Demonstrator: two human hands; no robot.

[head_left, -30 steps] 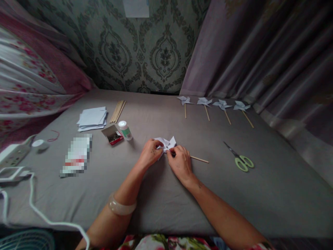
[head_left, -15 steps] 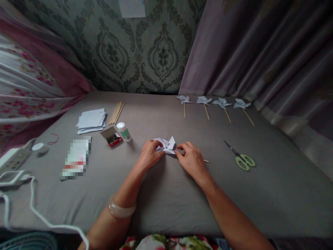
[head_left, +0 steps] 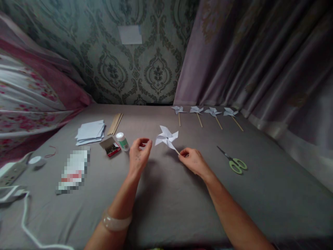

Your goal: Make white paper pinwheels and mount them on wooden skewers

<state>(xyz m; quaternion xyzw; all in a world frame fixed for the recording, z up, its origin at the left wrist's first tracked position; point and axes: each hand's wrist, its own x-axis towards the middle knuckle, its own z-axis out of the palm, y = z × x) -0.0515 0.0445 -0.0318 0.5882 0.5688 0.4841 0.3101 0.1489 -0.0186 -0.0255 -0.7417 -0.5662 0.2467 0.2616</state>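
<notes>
A white paper pinwheel (head_left: pixel 167 137) on a thin wooden stick is held up over the middle of the table. Its stick is pinched between the thumb and fingers of my right hand (head_left: pixel 194 160), just below the paper blades. To the left of the blades, apart from them, my left hand (head_left: pixel 140 154) is raised with thumb and fingers curved and a gap between them; nothing shows in it. Behind that hand stands a white and green glue bottle (head_left: pixel 122 142). Next to the bottle lies an open red box (head_left: pixel 111 149) of small dark pieces.
Several finished pinwheels (head_left: pixel 213 111) lie in a row at the back right. Green-handled scissors (head_left: pixel 235 163) rest at the right. At the left are stacked paper sheets (head_left: pixel 90 131), wooden sticks (head_left: pixel 115 124), a blurred packet (head_left: pixel 74 170) and a power strip (head_left: pixel 11 173) with a white cable.
My left hand has let go of the paper blades and moved left. My right hand now grips the stick, with the pinwheel lifted and its blades facing me. The view has tilted up.
</notes>
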